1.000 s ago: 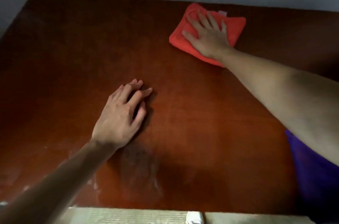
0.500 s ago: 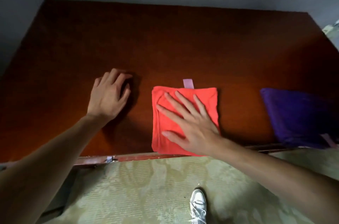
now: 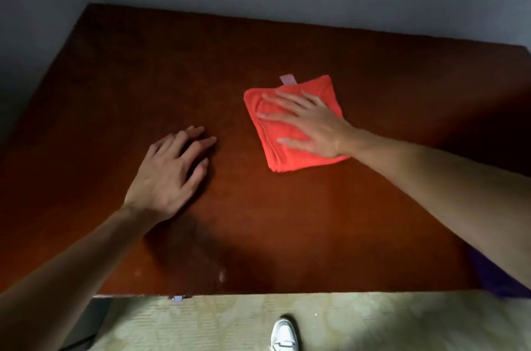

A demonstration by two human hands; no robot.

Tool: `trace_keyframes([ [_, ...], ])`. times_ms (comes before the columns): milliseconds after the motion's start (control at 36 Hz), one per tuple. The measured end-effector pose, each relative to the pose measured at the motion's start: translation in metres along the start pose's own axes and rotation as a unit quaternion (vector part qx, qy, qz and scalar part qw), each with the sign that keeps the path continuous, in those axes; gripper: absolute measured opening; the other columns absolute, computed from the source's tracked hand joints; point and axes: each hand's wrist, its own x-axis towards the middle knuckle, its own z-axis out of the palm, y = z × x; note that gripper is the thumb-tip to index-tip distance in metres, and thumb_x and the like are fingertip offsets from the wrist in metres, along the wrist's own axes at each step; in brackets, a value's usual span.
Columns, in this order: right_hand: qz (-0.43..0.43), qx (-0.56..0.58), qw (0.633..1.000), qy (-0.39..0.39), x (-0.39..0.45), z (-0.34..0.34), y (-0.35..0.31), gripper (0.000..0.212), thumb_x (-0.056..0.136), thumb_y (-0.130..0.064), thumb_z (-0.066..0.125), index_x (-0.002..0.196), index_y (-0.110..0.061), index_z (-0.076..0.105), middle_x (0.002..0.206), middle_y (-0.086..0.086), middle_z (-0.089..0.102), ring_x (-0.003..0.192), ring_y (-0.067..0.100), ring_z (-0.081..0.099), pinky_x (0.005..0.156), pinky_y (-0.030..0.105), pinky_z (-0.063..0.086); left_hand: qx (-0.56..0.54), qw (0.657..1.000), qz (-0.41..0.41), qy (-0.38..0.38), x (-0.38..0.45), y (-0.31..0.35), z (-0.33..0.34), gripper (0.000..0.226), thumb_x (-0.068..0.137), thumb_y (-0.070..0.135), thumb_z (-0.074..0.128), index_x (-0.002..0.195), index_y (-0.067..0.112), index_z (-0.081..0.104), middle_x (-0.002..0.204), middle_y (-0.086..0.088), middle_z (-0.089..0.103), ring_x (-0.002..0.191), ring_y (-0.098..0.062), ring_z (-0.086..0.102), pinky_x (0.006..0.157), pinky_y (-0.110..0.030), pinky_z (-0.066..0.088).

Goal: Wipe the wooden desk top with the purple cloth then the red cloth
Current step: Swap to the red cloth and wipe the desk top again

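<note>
Purple cloth (image 3: pixel 494 278) mostly behind right forearm (image 3: pixel 459 192)

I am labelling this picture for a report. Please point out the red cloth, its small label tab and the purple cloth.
red cloth (image 3: pixel 280 153), head view, bare lower fold.
label tab (image 3: pixel 288 80), head view, middle of the tab.
purple cloth (image 3: pixel 494 281), head view, visible corner beneath the forearm.

The dark reddish-brown wooden desk top (image 3: pixel 287 221) lay bare across the upper and lower middle of the frame. Obstacles: a folded red cloth (image 3: pixel 290 146) right of centre, a purple cloth (image 3: pixel 494 278) at the lower right edge.
</note>
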Motion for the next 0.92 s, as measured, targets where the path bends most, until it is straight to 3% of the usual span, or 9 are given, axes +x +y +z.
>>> trace_keyframes([
  [222, -0.021, -0.007, 1.000, -0.007, 0.094, -0.021, 0.089, 0.067, 0.101, -0.066, 0.026, 0.162, -0.041, 0.018, 0.173, -0.007, 0.007, 0.159, 0.019, 0.007, 0.123, 0.055, 0.011, -0.022, 1.000, 0.008, -0.021, 0.002, 0.000, -0.002, 0.052, 0.104, 0.044, 0.026, 0.151, 0.026, 0.042, 0.158, 0.002, 0.036, 0.153, -0.010, 0.019, 0.123, -0.036, 0.014],
  [444, 0.065, 0.021, 0.997, 0.025, 0.161, -0.033, 0.133, 0.071, 0.094, -0.073, 0.019, 0.159, -0.045, 0.023, 0.172, -0.010, 0.011, 0.158, 0.019, 0.014, 0.122, 0.055, 0.016, -0.027, 0.999, 0.002, -0.020, 0.005, -0.004, 0.001, 0.050, 0.105, 0.043, 0.028, 0.151, 0.029, 0.042, 0.160, 0.007, 0.033, 0.153, -0.009, 0.018, 0.124, -0.034, 0.013],
  [528, 0.125, 0.048, 0.990, 0.049, 0.167, -0.031, 0.131, 0.075, 0.090, -0.075, 0.020, 0.159, -0.045, 0.026, 0.172, -0.009, 0.014, 0.158, 0.020, 0.014, 0.124, 0.055, 0.014, -0.027, 1.000, 0.005, -0.011, 0.006, -0.004, 0.002, 0.049, 0.105, 0.043, 0.029, 0.150, 0.029, 0.043, 0.160, 0.006, 0.033, 0.153, -0.009, 0.018, 0.123, -0.036, 0.015],
  [611, 0.181, 0.059, 0.980, 0.061, 0.169, -0.026, 0.124, 0.064, 0.099, -0.068, 0.031, 0.159, -0.045, 0.024, 0.172, -0.008, 0.012, 0.159, 0.019, 0.010, 0.125, 0.055, 0.010, -0.028, 1.000, 0.010, -0.004, 0.005, -0.004, 0.003, 0.049, 0.105, 0.043, 0.029, 0.149, 0.028, 0.044, 0.159, 0.005, 0.035, 0.153, -0.009, 0.020, 0.123, -0.037, 0.016],
  [722, 0.270, 0.081, 0.957, 0.073, 0.163, -0.021, 0.098, 0.064, 0.102, -0.067, 0.028, 0.161, -0.044, 0.020, 0.173, -0.008, 0.006, 0.160, 0.018, 0.003, 0.126, 0.056, 0.003, -0.032, 0.999, 0.014, 0.006, 0.005, -0.004, 0.005, 0.049, 0.105, 0.043, 0.030, 0.149, 0.029, 0.044, 0.159, 0.004, 0.036, 0.152, -0.010, 0.021, 0.124, -0.036, 0.015],
  [917, 0.264, 0.084, 0.958, 0.072, 0.114, -0.007, 0.013, 0.066, 0.101, -0.070, 0.025, 0.161, -0.044, 0.017, 0.173, -0.007, 0.004, 0.159, 0.019, 0.001, 0.125, 0.056, 0.001, -0.044, 0.998, 0.005, 0.044, 0.006, -0.001, 0.005, 0.051, 0.104, 0.042, 0.031, 0.150, 0.019, 0.037, 0.151, 0.000, 0.042, 0.148, -0.014, 0.031, 0.120, -0.034, 0.021],
])
